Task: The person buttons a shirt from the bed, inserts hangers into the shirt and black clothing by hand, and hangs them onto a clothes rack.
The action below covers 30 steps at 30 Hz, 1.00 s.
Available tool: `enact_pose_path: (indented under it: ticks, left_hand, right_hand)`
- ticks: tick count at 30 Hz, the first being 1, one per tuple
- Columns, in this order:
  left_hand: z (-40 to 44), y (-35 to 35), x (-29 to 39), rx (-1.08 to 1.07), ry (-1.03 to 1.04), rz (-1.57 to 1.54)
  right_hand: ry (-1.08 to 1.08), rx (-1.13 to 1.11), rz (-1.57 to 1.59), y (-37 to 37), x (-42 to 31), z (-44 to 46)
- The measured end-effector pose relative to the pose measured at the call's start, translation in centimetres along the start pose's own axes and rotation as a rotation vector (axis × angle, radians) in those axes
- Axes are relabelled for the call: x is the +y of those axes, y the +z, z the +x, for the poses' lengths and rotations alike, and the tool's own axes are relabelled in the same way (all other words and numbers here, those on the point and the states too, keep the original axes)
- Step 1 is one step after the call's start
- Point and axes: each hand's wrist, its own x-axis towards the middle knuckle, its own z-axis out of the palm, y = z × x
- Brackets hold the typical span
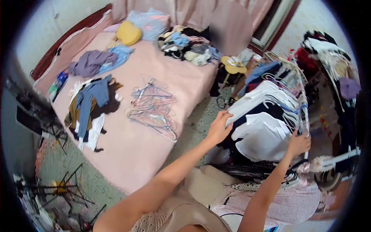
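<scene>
My left hand [221, 128] is at the end of a long white sleeve [244, 105], its fingers closed on the cloth. The sleeve belongs to a white garment hanging on the clothes rack [303, 92]. Closer to me hangs a white shirt [262, 135], with dark clothes around it. My right hand [300, 143] is closed at the rack's rail, right of that shirt. Whether its fingers grip the rail or a hanger hook there, I cannot tell. Pale and blue hangers [288, 112] line the rail beside it.
A bed with a pink sheet [127, 166] stands at left. On it lie a heap of wire hangers [152, 108], piled clothes [92, 104], a purple garment [91, 63] and a yellow cushion [128, 33]. A yellow stool [233, 66] stands behind the rack. Black tripod legs [71, 189] spread across the floor.
</scene>
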Motion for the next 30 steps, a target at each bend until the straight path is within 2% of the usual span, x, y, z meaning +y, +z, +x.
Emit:
enact_pose_path:
  ticks: [1,2,4,6,8,9,10,11,12,14,19,21,23,25,27,30]
  left_hand:
    - [-0.5,-0.8,-0.6,-0.009,-0.041,-0.058]
    - [-1.2,-1.6,-1.2,0.008,-0.055,-0.043]
    - [-2.3,-3.5,-1.8,0.018,-0.075,-0.031]
    - [-3.6,-5.6,-3.0,0.027,-0.088,-0.001]
    - [-5.2,-7.9,-4.8,0.078,-0.073,0.014]
    - [-6.2,-9.4,-5.8,0.108,-0.074,0.02]
    - [-7.2,-11.3,-6.4,0.102,-0.124,0.049]
    - [-8.4,-13.4,-6.5,0.13,-0.17,0.032]
    - [-9.7,-15.4,-6.7,0.161,-0.214,0.013]
    - [-12.4,-19.8,-6.9,0.21,-0.258,0.021]
    - [-20.9,-30.6,-8.6,0.242,-0.264,0.026]
    - [-24.9,-34.7,-8.8,0.267,-0.343,-0.014]
    - [-29.0,-39.0,-8.9,0.317,-0.39,0.021]
    - [-31.8,-43.9,-8.5,0.364,-0.414,0.079]
    - [-34.2,-48.7,-8.1,0.411,-0.526,0.1]
    - [-36.9,-54.2,-8.1,0.456,-0.51,0.081]
  right_hand:
    - [-0.022,0.174,0.038,-1.1,-1.2,-0.4]
    - [0.204,-0.315,0.376,-2.3,-3.0,-1.1]
    - [0.136,-0.247,0.972,8.8,-6.9,-8.7]
    - [0.088,-0.339,1.488,3.6,-15.1,-16.8]
    - [-0.123,-0.92,1.438,-7.2,-20.1,-20.1]
    - [-0.215,-1.097,1.619,-12.8,-21.6,-21.2]
    - [-0.417,-1.116,1.676,-17.2,-22.4,-22.1]
    - [-0.628,-0.973,1.684,-18.1,-24.3,-25.0]
    - [-0.654,-1.108,1.613,-21.9,-24.7,-25.0]
    - [-0.712,-1.214,1.636,-24.8,-26.4,-27.9]
    - [-0.906,-1.171,1.609,-36.0,-28.1,-32.5]
    - [-0.93,-1.195,1.598,-40.7,-28.8,-35.7]
    - [-0.95,-1.141,1.746,-45.4,-30.0,-40.0]
    - [-1.03,-1.168,1.753,-50.6,-31.3,-42.2]
    - [-1.098,-1.187,1.771,-55.3,-32.9,-43.6]
    - [-1.22,-1.187,1.809,-59.9,-34.5,-45.3]
